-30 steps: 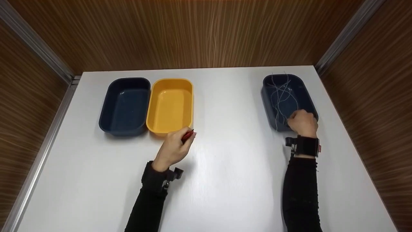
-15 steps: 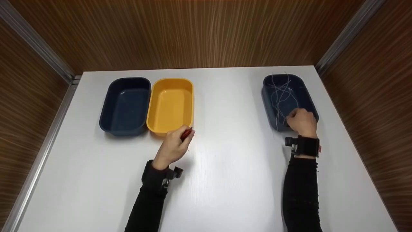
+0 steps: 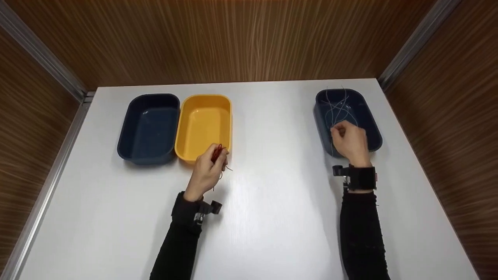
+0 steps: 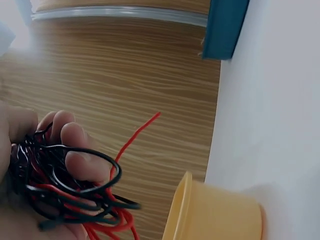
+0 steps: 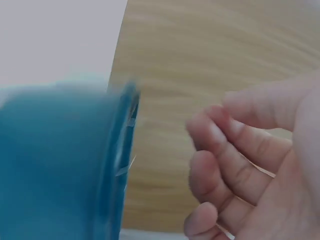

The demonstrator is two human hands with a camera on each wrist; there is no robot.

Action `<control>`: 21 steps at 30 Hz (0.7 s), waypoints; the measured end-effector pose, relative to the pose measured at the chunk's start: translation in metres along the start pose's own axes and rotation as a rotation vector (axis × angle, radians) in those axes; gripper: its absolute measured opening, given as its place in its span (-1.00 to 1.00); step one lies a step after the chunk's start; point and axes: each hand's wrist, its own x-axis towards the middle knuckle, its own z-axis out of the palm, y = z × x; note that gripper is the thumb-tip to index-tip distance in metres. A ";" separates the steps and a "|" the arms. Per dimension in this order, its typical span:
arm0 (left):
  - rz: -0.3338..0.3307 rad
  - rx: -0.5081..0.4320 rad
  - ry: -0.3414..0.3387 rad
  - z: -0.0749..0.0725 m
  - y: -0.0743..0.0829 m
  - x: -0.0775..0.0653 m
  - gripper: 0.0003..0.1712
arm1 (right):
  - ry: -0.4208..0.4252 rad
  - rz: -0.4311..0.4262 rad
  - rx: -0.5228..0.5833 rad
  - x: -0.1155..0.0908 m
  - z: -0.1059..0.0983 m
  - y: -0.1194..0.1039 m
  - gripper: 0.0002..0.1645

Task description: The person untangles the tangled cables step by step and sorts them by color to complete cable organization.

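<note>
My left hand [image 3: 206, 173] grips a tangled bundle of black and red wires [image 4: 75, 175] above the near right corner of the yellow bin [image 3: 204, 120]. Several loose ends stick out past the fingers. Over the near part of the right-hand blue bin [image 3: 371, 134] is my right hand [image 3: 352, 144]. Its fingers [image 5: 240, 172] are loosely bent, the thumb close to the index fingertip, and nothing shows between them. Thin pale wires [image 3: 338, 111] lie criss-crossed in that bin, some reaching past its rim. The hand hides part of them.
Another dark blue bin [image 3: 149, 132] stands directly left of the yellow one, with no contents visible. All the bins rest on a white table [image 3: 272, 217]. Wood-grain panels [image 3: 249, 42] enclose the back and both sides.
My right hand has risen and shifted left, away from the bin's near edge. My left hand has moved slightly up and left, and more red wire ends now show below it.
</note>
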 end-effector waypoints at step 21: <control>-0.184 -0.714 0.208 0.051 0.034 0.022 -0.79 | 0.121 -0.502 0.341 -0.054 0.054 -0.127 -0.60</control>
